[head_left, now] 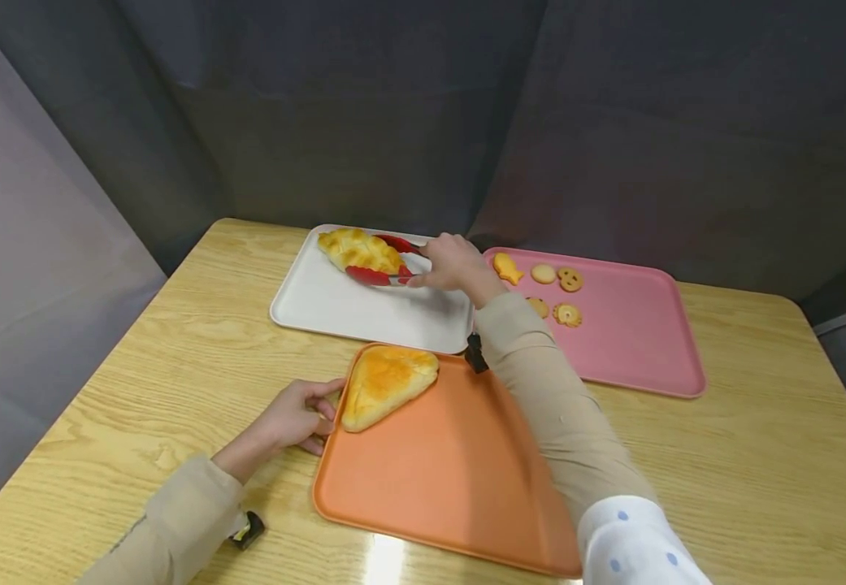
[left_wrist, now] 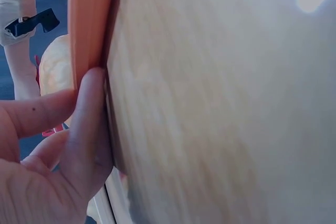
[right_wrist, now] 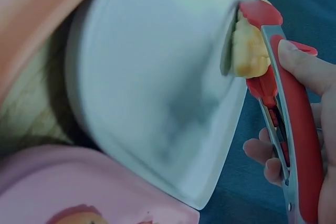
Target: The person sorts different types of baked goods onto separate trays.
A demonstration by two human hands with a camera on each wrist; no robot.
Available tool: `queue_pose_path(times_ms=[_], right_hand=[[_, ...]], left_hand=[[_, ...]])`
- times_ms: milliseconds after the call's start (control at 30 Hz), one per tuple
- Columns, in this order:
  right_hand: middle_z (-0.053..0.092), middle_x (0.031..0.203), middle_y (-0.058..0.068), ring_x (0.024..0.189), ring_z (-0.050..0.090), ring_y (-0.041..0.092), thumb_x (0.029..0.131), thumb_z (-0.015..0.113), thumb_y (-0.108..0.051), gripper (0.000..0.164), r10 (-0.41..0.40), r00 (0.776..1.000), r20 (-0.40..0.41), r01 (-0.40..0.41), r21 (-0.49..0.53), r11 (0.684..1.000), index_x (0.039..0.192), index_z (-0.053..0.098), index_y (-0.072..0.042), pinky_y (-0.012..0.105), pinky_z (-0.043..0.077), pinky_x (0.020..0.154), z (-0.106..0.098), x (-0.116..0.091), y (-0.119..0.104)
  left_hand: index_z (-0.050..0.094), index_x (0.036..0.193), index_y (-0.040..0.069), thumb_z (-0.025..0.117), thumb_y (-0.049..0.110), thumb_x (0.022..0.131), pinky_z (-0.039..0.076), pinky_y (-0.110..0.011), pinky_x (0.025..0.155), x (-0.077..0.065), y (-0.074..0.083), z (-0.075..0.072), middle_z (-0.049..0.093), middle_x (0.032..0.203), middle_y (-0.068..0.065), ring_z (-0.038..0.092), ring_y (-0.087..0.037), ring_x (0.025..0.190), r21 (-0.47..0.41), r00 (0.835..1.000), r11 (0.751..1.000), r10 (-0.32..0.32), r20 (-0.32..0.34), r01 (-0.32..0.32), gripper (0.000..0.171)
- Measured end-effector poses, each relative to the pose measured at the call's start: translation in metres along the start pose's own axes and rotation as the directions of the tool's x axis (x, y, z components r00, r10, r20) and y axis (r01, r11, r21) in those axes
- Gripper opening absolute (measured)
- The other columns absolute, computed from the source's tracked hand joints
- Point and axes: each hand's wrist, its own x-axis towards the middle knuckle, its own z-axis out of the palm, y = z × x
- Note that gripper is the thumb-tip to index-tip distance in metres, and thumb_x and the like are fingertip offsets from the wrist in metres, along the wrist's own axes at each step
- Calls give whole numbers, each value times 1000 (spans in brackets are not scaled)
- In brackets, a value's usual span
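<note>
My right hand (head_left: 455, 264) grips a pair of red-tipped metal tongs (right_wrist: 302, 145). The tongs' red heads lie on either side of a golden, bumpy oval bread (head_left: 353, 250) over the left part of the white tray (head_left: 386, 317). In the right wrist view, the bread (right_wrist: 249, 51) sits between those heads, partly hidden by them. At the left rim of the orange tray (head_left: 437, 463), my left hand (head_left: 298, 418) pinches the edge between thumb and fingers. A triangular, golden-topped bread (head_left: 389, 383) rests in that tray's upper left corner, close to the left fingers.
To the right of the white tray lies a pink tray (head_left: 635, 333) bearing several small biscuits, among them a fish-shaped one (head_left: 507, 268) and a pretzel-shaped one (head_left: 570, 279). My right forearm crosses over the orange tray and partly covers the pink one. Dark curtains (head_left: 364, 106) hang behind the wooden table (head_left: 152, 382).
</note>
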Motion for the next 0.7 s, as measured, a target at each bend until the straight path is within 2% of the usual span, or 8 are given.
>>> queue_pose_path(times_ms=[100, 233, 333, 467, 533, 600, 700], right_hand=[[60, 82, 3, 77, 50, 23, 72, 71, -47, 63, 17, 1000, -1, -17, 4, 1000, 119, 61, -7, 32, 49, 68, 1, -1, 2], [64, 101, 9, 83, 52, 24, 71, 71, -49, 70, 24, 999, -29, -23, 13, 1000, 125, 58, -7, 36, 50, 79, -2, -7, 6], [61, 114, 13, 87, 52, 25, 71, 72, -49, 72, 6, 998, -55, -5, 23, 1000, 127, 54, -6, 38, 49, 83, -6, -14, 9], [59, 118, 13, 89, 52, 26, 72, 72, -48, 73, -43, 995, -95, 45, 16, 999, 129, 52, -7, 37, 48, 84, -12, -26, 12], [63, 110, 13, 86, 51, 26, 72, 71, -48, 74, -61, 992, -114, 61, -3, 998, 131, 50, -8, 37, 48, 80, -14, -34, 13], [66, 92, 12, 79, 50, 26, 73, 70, -49, 74, -71, 990, -118, 68, -22, 997, 132, 49, -9, 35, 48, 74, -17, -41, 14], [57, 62, 7, 68, 47, 26, 74, 68, -50, 75, -79, 990, -115, 75, -38, 996, 133, 47, -10, 32, 44, 63, -21, -52, 14]], left_hand=[[39, 137, 3, 53, -15, 74, 53, -34, 42, 0, 0, 0, 51, 76, -10, 49, -15, 44, 2, 1000, 1000, -1, -2, 1, 67], [39, 138, 2, 54, -14, 75, 53, -34, 42, 1, 1, 0, 50, 76, -9, 49, -15, 44, 7, 1000, 1000, -9, -4, 9, 67], [39, 138, 2, 54, -14, 75, 53, -34, 42, 3, 2, 0, 50, 75, -9, 49, -15, 44, 11, 1000, 1000, -16, -10, 16, 66], [39, 137, 3, 54, -15, 75, 53, -34, 43, 4, 2, -1, 50, 76, -10, 50, -16, 45, 5, 1000, 1000, -19, -15, 20, 66], [40, 137, 3, 53, -15, 75, 53, -35, 43, 5, 2, -2, 50, 76, -10, 50, -16, 45, 3, 1000, 1000, -16, -15, 17, 66], [40, 137, 2, 53, -15, 75, 53, -35, 43, 5, 2, -3, 49, 76, -11, 50, -16, 45, 0, 1000, 1000, -15, -15, 15, 66], [39, 137, 1, 54, -16, 74, 53, -35, 44, 5, 3, -4, 50, 77, -10, 50, -16, 45, -1, 1000, 1000, -11, -12, 11, 67]])
